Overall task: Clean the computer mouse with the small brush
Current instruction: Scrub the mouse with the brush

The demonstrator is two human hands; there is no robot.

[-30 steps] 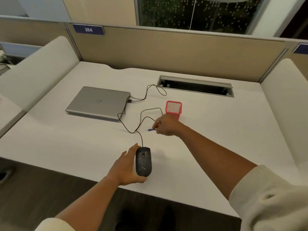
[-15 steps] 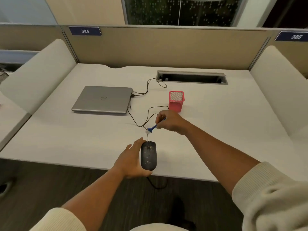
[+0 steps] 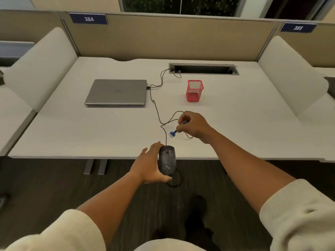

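Laptop point(image 3: 117, 92): closed, grey, flat on the white desk point(image 3: 253, 124), well beyond and to the left of the left hand.

Left hand point(image 3: 151, 164): cupped around the left flank of the computer mouse, thumb curled under its near end, fingers extended along the side; a loose hold, palm partly open.

Computer mouse point(image 3: 167, 160): black, wired, top face up and speckled with pale debris (specks densest near the wheel and toward the rear). Sits against the left palm, overhanging the desk's front edge, so much of the body shows over the dark floor.

Mouse cable point(image 3: 156, 110): leaves the mouse's far end, loops across the desk between the two hands, passes under the right hand, runs back toward the laptop's right edge. A second loop hangs below the mouse, off the desk.

Small brush point(image 3: 174, 132): blue handle, pale bristle head pointing down-left toward the mouse; head is apart from the mouse, above and just right of its far end.

Right hand point(image 3: 193, 125): closed in a pinch on the brush handle, thumb and forefinger gripping, other fingers curled in. Held above the desk, beyond and right of the mouse.

Red mesh pen holder point(image 3: 194, 90): upright, beyond the right hand; contents cannot be told.
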